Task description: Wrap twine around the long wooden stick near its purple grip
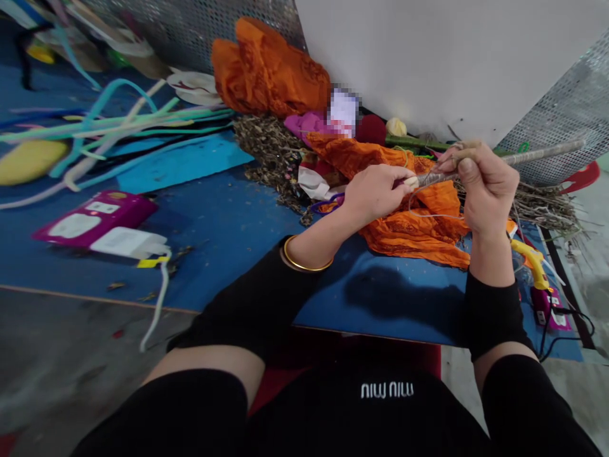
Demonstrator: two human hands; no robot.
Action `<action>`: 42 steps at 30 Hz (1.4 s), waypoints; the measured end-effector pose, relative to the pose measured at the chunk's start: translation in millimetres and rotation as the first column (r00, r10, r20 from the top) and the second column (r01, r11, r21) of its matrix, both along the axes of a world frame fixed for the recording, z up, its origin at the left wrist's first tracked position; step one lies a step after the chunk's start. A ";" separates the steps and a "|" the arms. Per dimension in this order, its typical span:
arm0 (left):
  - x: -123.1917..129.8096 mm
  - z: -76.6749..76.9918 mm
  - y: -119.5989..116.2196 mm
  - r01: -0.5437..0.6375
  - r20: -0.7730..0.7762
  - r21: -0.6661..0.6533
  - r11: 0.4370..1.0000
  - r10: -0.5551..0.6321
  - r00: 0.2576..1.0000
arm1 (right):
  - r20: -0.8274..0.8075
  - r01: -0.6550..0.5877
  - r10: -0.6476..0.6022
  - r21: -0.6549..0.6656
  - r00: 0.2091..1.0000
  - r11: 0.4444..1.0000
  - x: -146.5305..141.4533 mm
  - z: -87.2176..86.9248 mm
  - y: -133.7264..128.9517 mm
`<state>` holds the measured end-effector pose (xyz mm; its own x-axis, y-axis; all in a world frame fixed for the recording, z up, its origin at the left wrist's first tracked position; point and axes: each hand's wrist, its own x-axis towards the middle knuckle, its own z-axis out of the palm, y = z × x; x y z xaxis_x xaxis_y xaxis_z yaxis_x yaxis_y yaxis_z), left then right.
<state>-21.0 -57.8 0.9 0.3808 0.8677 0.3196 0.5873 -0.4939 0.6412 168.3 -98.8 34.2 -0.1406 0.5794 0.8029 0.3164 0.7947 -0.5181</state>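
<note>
A long thin stick (pixel 547 152), partly wrapped in grey-brown twine, is held up over the table's far right part. My left hand (pixel 378 193) pinches its near-left end, with a gold bangle on the wrist. Further along, my right hand (pixel 488 181) is closed round the stick, its thumb and fingers pressed together. A loose strand (pixel 438 216) loops down between both hands. Under the stick lies crumpled orange cloth (pixel 409 238). What the fingertips press on is partly hidden.
The blue table (pixel 228 235) carries foam-like strips (pixel 114 130), a magenta power strip (pixel 98 219), dried plant matter (pixel 266 149) and an orange cloth bundle (pixel 271 70). At the right are twigs (pixel 542 204), a yellow glue gun (pixel 533 260) and a second magenta power strip (pixel 552 310).
</note>
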 end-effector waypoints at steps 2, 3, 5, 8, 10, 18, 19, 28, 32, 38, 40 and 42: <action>-0.4 0.0 0.4 0.010 -0.017 0.008 1.000 -0.010 1.000 | 0.025 -0.093 0.092 0.030 0.995 0.995 -0.3 -2.1 3.3; -0.7 0.1 0.6 0.018 -0.020 0.014 1.000 -0.018 1.000 | 0.040 -0.129 0.127 0.032 0.991 0.991 -0.4 -2.9 4.8; -1.4 0.6 0.7 0.041 -0.027 0.029 0.999 -0.040 0.999 | 0.060 -0.160 0.158 0.032 0.986 0.987 -0.3 -4.6 7.5; -1.9 3.0 -1.6 0.074 -0.066 0.043 0.996 -0.071 0.995 | 0.065 -0.113 0.112 0.005 0.992 0.994 -0.7 -8.9 12.1; -1.6 5.5 -4.8 0.075 -0.117 0.053 0.996 -0.069 0.991 | 0.071 -0.063 0.066 -0.039 0.995 0.997 -1.6 -12.6 15.5; 1.3 7.4 -14.9 0.045 -0.332 0.239 0.970 0.038 0.942 | 0.178 0.003 0.027 -0.170 0.984 0.985 1.0 -18.1 22.0; 1.7 6.5 -15.6 0.050 -0.333 0.264 0.963 0.042 0.942 | 0.187 0.014 0.022 -0.189 0.982 0.982 1.9 -18.3 22.5; 3.4 0.4 -14.7 0.066 -0.269 0.369 0.927 0.038 0.962 | 0.058 0.018 -0.002 -0.280 0.998 0.960 4.0 -22.8 29.3; 2.2 -4.1 -11.5 0.084 -0.223 0.386 0.919 0.004 0.975 | 0.051 0.010 0.004 -0.282 0.999 0.959 5.6 -23.0 30.2; 2.0 -5.2 -11.3 0.155 -0.257 0.397 0.904 -0.053 0.965 | 0.056 0.013 0.004 -0.291 0.998 0.957 5.7 -25.4 32.3; 1.2 -4.8 -10.5 0.156 -0.236 0.381 0.911 -0.068 0.969 | 0.023 0.005 0.002 -0.306 1.000 0.952 7.4 -24.8 33.5; -1.3 -3.9 -8.1 0.149 -0.210 0.362 0.920 -0.075 0.975 | -0.055 -0.002 -0.018 -0.330 0.998 0.944 13.8 -22.2 34.5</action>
